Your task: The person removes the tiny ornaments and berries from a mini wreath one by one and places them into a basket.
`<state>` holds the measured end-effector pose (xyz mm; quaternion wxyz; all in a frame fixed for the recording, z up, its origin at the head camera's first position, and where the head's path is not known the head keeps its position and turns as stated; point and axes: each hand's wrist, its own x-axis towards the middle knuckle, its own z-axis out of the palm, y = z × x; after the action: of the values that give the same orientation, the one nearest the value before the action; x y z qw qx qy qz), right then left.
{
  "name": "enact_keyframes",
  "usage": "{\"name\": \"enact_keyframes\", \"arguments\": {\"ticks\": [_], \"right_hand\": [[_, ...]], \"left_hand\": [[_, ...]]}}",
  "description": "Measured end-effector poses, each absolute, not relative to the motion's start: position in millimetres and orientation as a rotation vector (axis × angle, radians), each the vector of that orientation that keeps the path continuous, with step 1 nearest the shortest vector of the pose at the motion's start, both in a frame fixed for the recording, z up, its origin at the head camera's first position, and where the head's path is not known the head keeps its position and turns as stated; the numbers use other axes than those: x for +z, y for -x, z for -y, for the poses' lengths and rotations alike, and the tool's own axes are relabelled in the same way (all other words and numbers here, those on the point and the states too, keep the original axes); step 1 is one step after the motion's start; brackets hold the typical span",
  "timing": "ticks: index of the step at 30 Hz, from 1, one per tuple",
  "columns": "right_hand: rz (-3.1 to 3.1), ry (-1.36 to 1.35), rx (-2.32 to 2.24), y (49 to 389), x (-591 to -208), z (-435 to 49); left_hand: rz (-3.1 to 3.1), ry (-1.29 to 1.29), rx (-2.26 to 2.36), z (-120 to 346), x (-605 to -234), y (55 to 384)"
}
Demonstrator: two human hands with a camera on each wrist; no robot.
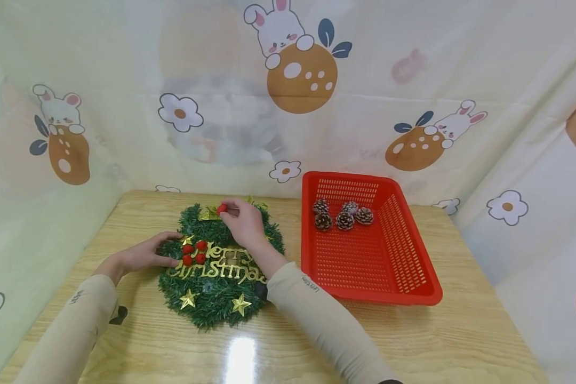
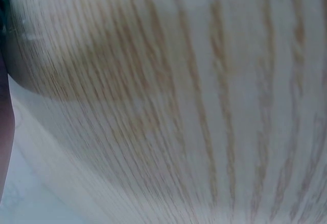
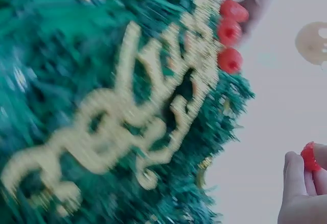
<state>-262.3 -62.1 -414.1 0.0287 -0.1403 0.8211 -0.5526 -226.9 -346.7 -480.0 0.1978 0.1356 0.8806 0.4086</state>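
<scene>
A green Christmas wreath (image 1: 221, 314) lies flat on the table, with gold "Merry Christmas" lettering (image 1: 230, 271) across its middle. Between thumb and fingers, my right hand (image 1: 246, 224) pinches a small bumpy red berry (image 1: 222, 208) over the wreath's far side; the right wrist view also shows this berry (image 3: 310, 156). At the wreath's left edge, my left hand (image 1: 146, 252) rests with fingers and thumb extended against the greenery. Several red berries (image 1: 200, 258) sit in a cluster beside it, at the left end of the lettering. Gold stars (image 1: 188, 300) dot the wreath.
Right of the wreath stands a red plastic basket (image 1: 372, 296), with several pine cones (image 1: 344, 220) at its far left. Bare wood shows on the table (image 1: 173, 352) in front. A curtain (image 1: 230, 144) printed with rabbits and flowers hangs behind the table and along its sides.
</scene>
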Motion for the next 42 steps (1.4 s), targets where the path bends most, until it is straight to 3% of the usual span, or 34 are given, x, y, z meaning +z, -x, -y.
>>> {"name": "enact_keyframes", "arguments": {"ticks": [20, 42], "right_hand": [[-2.562, 0.330, -1.870, 295, -373, 11], [-2.637, 0.194, -1.935, 325, -361, -50]], "left_hand": [[-2.478, -0.423, 1.140, 348, -477, 227], [-2.456, -0.399, 1.143, 348, -479, 226]]}}
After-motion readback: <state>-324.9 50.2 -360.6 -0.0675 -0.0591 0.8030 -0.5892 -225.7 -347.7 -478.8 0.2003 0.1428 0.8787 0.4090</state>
